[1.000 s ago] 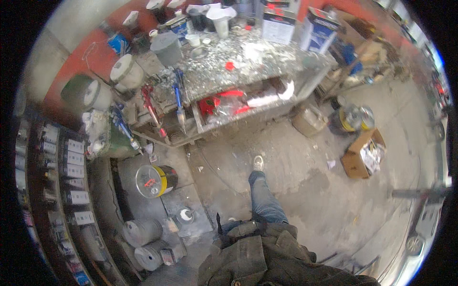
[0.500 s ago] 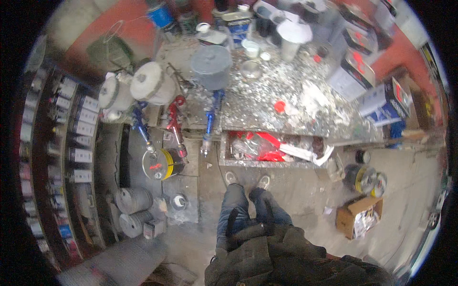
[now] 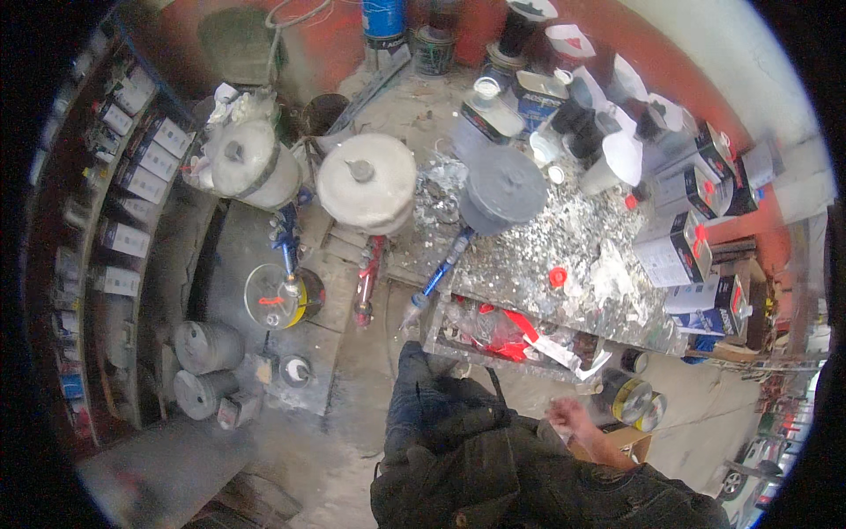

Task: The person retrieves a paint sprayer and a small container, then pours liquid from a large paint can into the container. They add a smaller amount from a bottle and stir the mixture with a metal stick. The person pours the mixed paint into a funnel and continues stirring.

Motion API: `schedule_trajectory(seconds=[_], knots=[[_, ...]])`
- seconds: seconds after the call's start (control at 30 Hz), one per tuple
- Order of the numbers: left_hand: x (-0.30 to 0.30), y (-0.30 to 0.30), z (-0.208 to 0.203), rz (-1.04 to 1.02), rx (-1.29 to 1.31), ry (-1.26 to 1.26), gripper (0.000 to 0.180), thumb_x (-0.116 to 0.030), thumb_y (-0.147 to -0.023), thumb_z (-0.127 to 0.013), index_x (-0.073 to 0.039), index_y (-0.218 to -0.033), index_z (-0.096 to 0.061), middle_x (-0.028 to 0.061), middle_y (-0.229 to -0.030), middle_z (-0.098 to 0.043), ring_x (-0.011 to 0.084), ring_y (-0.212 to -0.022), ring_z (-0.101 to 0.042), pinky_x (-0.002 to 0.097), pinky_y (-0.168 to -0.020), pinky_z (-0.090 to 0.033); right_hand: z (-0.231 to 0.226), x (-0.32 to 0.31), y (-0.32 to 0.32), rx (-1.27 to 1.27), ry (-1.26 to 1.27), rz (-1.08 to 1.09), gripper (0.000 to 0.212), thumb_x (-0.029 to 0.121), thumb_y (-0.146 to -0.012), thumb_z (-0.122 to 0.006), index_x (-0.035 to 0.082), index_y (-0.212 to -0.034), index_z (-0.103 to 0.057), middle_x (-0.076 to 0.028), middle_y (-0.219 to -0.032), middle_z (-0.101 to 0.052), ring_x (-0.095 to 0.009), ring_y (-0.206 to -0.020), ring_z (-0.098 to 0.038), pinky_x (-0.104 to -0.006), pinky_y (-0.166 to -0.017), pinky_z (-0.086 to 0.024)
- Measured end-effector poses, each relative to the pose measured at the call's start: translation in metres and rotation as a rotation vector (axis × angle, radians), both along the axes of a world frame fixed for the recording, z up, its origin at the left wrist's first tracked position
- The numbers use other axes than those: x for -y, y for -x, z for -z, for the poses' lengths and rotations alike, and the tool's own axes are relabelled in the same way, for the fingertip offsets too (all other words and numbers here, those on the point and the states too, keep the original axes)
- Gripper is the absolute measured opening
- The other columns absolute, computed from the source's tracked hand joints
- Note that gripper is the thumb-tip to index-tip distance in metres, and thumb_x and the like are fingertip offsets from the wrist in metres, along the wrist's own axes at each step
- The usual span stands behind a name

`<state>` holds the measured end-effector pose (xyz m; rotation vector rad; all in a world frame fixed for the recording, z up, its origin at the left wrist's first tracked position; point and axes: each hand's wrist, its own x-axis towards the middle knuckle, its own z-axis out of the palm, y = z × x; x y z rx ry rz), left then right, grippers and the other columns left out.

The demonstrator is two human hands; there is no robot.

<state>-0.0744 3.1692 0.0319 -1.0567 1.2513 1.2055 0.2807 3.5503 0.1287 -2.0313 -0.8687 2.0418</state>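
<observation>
As the view swung round over half a second, the paint-crusted workbench [image 3: 564, 264] came from the upper part of the picture to lie directly ahead of the person, whose legs now stood close against its front edge. Right hand [image 3: 568, 416] was raised at the lower right, blurred, loosely curled; whether it held anything could not be told. It hovered just short of the open shelf under the bench, nearest the red and clear plastic wrappers [image 3: 498, 333] up and left of it, with two tins [image 3: 636, 398] just to its right on the floor. Left hand was out of sight. Judged: the person had closed in on the bench, and the right hand was placed to reach the shelf. Further ahead sat a grey lidded bucket [image 3: 502, 187] and a red cap [image 3: 557, 277].
</observation>
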Motion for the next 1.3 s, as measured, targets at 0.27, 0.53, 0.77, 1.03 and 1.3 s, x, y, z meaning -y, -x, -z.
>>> schedule_trajectory(seconds=[0.27,0.53,0.77,1.03,1.3], knots=[[0.019,0.029,0.002,-0.103,0.071,0.025,0.046,-0.035,-0.101,-0.057,0.001,-0.128,-0.061,0.0192,-0.114,-0.071,0.0272,-0.101,-0.069,0.0384,-0.091,-0.054,-0.06,-0.164,0.258,-0.223,-0.419,-0.181,0.047,0.023,-0.099,-0.065,-0.002,-0.137,-0.053,-0.009,-0.112,-0.07,-0.015,-0.099,-0.066,-0.0268,-0.079,-0.054],[0.012,0.153,-0.005,-0.033,-0.079,-0.038,0.047,-0.036,-0.102,-0.056,0.002,-0.13,-0.059,0.0204,-0.117,-0.07,0.0281,-0.103,-0.069,0.0391,-0.093,-0.053,-0.003,-0.159,0.416,-0.211,-0.7,0.001,0.086,0.015,-0.082,-0.083,-0.002,-0.145,-0.027,-0.007,-0.102,-0.063,-0.014,-0.096,-0.061,-0.0305,-0.084,-0.053],[-0.18,0.215,-0.091,0.424,-0.317,-0.316,0.068,-0.059,-0.097,-0.055,-0.001,-0.132,-0.055,0.0255,-0.121,-0.066,0.0377,-0.111,-0.065,0.0507,-0.096,-0.052,-0.021,-0.134,0.433,-0.113,-0.848,0.221,0.081,0.018,-0.083,-0.083,-0.002,-0.144,-0.034,0.0,-0.088,-0.055,-0.011,-0.077,-0.054,-0.0274,-0.072,-0.049],[-0.323,0.181,-0.25,1.02,-1.279,-0.504,0.033,-0.024,-0.091,-0.072,0.003,-0.109,-0.065,0.0154,-0.101,-0.072,0.028,-0.095,-0.067,0.0391,-0.093,-0.051,-0.053,-0.118,0.362,-0.113,-0.808,0.041,0.052,0.024,-0.094,-0.071,0.003,-0.136,-0.049,-0.013,-0.098,-0.069,-0.017,-0.082,-0.065,-0.0334,-0.076,-0.053],[-0.497,0.109,-0.393,1.688,-2.172,-1.285,0.065,-0.05,-0.075,-0.082,-0.022,-0.13,-0.061,0.0175,-0.144,-0.051,0.0423,-0.122,-0.054,0.0554,-0.1,-0.047,-0.103,-0.144,0.211,-0.379,-0.946,-0.594,0.055,0.018,-0.087,-0.068,0.005,-0.137,-0.051,-0.021,-0.118,-0.067,-0.036,-0.102,-0.069,-0.0418,-0.086,-0.054]])
